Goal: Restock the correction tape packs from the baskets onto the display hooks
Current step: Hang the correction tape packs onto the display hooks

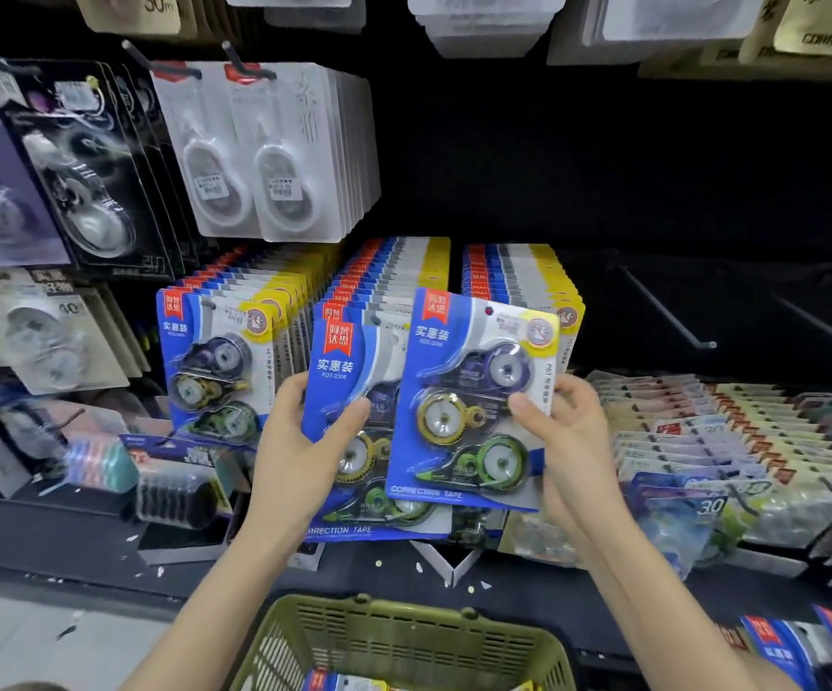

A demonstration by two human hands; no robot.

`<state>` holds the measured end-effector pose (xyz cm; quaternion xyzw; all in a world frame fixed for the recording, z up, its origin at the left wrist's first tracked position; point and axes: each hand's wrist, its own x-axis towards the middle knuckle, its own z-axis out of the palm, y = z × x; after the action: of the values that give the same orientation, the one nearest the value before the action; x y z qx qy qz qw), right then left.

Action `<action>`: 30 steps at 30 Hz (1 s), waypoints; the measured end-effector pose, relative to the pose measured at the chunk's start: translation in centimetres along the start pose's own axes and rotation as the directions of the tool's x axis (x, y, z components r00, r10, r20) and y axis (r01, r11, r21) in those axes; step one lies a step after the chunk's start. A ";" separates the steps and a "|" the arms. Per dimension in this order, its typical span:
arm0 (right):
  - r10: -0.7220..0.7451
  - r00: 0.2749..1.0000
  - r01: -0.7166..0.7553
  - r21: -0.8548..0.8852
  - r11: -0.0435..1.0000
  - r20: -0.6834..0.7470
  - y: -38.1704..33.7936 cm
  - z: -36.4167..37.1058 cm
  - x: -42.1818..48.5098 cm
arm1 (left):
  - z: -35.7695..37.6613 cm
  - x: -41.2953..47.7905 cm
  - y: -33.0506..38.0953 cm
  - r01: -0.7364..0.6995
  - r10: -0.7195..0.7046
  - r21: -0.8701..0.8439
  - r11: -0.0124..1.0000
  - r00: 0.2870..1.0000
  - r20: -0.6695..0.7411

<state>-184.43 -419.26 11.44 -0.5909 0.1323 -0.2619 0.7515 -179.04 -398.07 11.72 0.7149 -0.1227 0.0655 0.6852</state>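
The left hand (304,451) grips one blue correction tape pack (341,371) by its left edge. The right hand (571,441) pinches a second pack (473,406) by its right edge, overlapping the first. This likely separates them so each can be hung singly. Full hanging rows (394,271) sit just behind, a bare hook (668,311) lies rightward, and the green basket (404,620) below holds more.

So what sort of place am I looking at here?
Most likely a stationery shop aisle: rows of blue-and-yellow carded correction tape packs hang on pegs, a bare grey metal hook juts out at the right, and an olive-green plastic basket sits below.
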 end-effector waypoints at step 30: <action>-0.212 0.975 0.178 -0.332 0.926 -0.068 2.5 -4.5 7.0 | -0.3 2.2 0.3 -0.084 0.095 0.100 0.991 0.990 -0.108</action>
<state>-180.28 -426.39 8.58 -0.7022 0.1526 -0.3402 0.6066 -177.00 -397.98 12.56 0.7357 -0.1127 0.1422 0.6525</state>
